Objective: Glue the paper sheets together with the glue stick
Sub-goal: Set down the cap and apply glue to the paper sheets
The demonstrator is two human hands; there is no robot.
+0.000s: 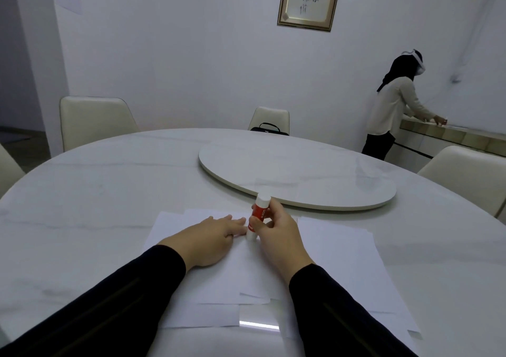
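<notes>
Several white paper sheets [238,269] lie overlapping on the round white table [109,181] in front of me. My right hand [276,236] grips a red and white glue stick [258,214], held nearly upright with its lower end on the top sheet. My left hand [210,236] lies flat on the paper just left of the stick, fingers straight and pointing toward it. More sheets [353,260] spread out to the right of my right arm.
A large round turntable [298,176] sits on the table beyond the paper. Cream chairs [95,118] stand around the table, one with a black bag [269,129]. A person [391,110] stands at a counter on the far right.
</notes>
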